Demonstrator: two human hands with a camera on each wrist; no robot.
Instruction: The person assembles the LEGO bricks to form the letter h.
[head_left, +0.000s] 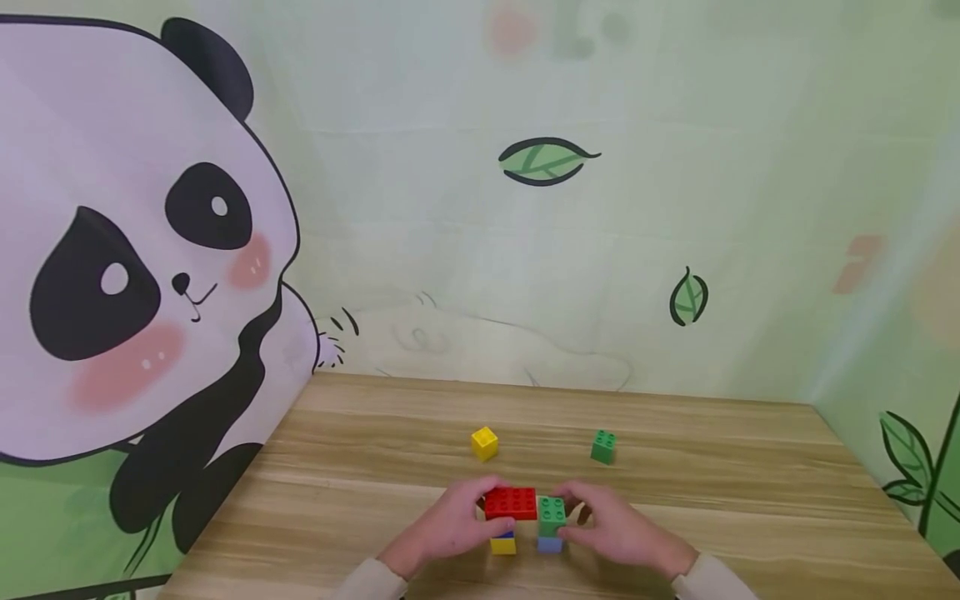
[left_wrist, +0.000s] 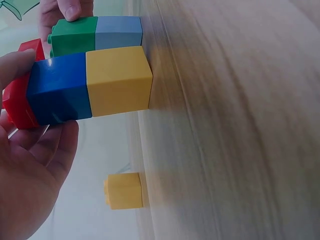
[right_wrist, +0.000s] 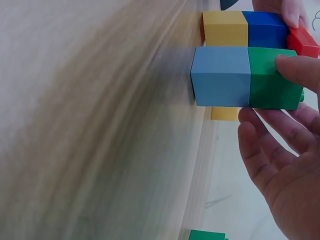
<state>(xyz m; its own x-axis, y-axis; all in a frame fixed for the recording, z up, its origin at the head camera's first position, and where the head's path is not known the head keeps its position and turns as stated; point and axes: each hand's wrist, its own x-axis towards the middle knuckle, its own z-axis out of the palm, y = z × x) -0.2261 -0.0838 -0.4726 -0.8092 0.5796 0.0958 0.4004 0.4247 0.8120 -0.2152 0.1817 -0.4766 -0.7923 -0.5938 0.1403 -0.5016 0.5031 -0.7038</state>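
My left hand grips a long red brick near its left end, the thumb at the near side and fingers behind. Beneath that end sit a blue brick and a yellow brick, forming a stack upright on the table. Just to the right, my right hand pinches a green brick between thumb and fingers. The green brick sits on a light blue brick at the tabletop. The red brick's right end reaches close beside the green one.
A loose yellow brick lies farther back on the wooden table. Another green brick stands to its right. Behind the table rises a wall cloth printed with a panda and leaves.
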